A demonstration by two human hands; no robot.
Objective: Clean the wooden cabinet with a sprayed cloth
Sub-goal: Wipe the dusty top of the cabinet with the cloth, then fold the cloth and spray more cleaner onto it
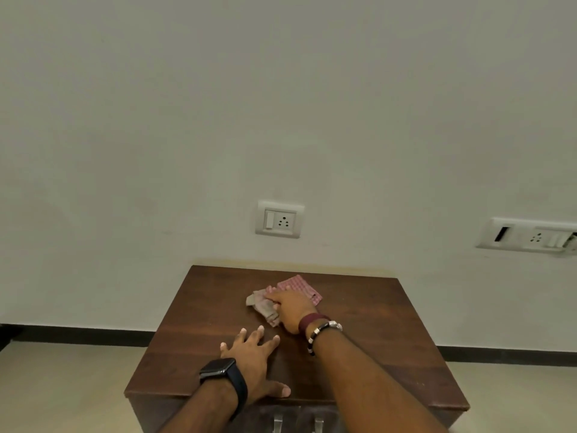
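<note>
A dark wooden cabinet (374, 323) stands against the wall, its flat top facing me. On the top, towards the back, lies a pink checked cloth (301, 287), partly bunched into a pale fold at its left. My right hand (292, 307) presses down on the cloth, fingers closed over the bunched part. My left hand (254, 360) rests flat on the cabinet top near the front edge, fingers spread, holding nothing. A dark watch sits on that wrist.
A white wall socket (279, 219) is above the cabinet, and a wider switch plate (530, 235) is at the right. Two metal handles (296, 425) show on the cabinet front. Beige floor and a dark skirting (78, 334) flank the cabinet.
</note>
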